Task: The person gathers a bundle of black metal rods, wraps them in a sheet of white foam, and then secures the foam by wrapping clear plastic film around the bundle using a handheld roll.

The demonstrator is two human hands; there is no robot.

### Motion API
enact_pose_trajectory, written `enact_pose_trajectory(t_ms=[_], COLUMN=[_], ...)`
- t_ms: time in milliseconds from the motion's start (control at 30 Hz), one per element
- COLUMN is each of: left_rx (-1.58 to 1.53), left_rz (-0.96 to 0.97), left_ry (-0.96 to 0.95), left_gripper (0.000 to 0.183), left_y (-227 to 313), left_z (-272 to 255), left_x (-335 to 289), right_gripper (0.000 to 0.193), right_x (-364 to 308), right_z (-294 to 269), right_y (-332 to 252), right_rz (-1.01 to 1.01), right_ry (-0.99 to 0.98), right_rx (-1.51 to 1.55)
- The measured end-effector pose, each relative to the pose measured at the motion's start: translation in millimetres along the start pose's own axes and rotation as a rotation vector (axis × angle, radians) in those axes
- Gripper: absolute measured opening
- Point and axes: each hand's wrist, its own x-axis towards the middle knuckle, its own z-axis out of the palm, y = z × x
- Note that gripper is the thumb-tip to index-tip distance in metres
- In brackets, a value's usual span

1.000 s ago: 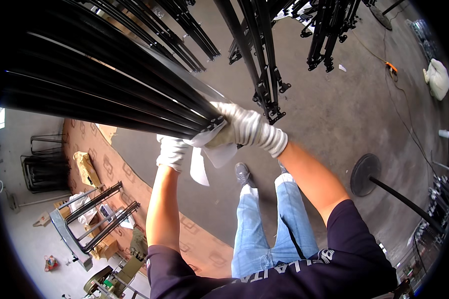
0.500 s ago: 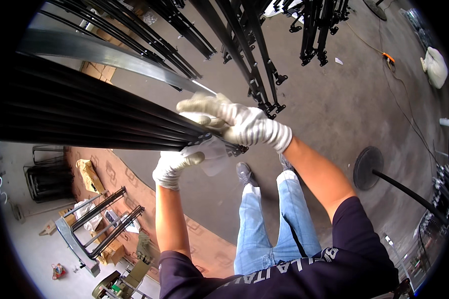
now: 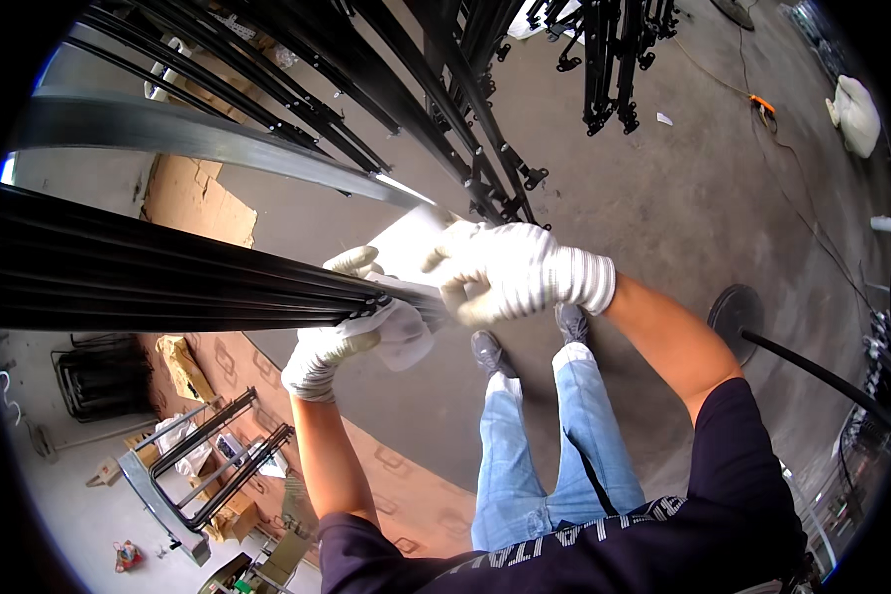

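The left hand [image 3: 317,356] clasps the black rods [image 3: 198,284] near their end, where plastic film [image 3: 408,342] hangs. The right hand [image 3: 515,269], half-curled, is just beside; whether it pinches anything, I cannot tell.

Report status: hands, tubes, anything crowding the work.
Left hand clasping black tube bundle near its end. Right hand at white sheet, grip unclear. More black tubes just beyond.

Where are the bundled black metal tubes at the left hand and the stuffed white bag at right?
Bundled black metal tubes [image 3: 188,282]: head view, on their visible middle stretch.
Stuffed white bag [image 3: 855,117]: head view, on its bulging middle.
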Motion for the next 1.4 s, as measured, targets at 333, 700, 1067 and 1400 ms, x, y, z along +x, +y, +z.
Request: enact_pose_trajectory(t_ms=[333,700,1067,1400], left_rx=[0.161,-0.073,-0.177,0.011], left_rz=[-0.058,0.098,-0.354,0.325], left_ry=[-0.208,-0.462,-0.244,0.285], left_gripper=[0.045,0.034,0.043,0.081], left_y=[14.5,-12.4,21.9,38.3], left_z=[8.6,-11.5,1.1,57.1], left_x=[10.3,22.9,-3.0,-36.9], right_gripper=[0.036,0.043,0.018,0.030], right_x=[43.7,32.3,-35.7,-81.8], right_z=[37.9,49.1,-23.9,0.0], right_y=[25.7,50.2,-43.7,-56.0], right_rz=[0.058,0.051,-0.036,0.120], right_ry=[0.319,-0.294,0.230,0.340], right_rx=[0.609,0.954,-0.407,-0.338])
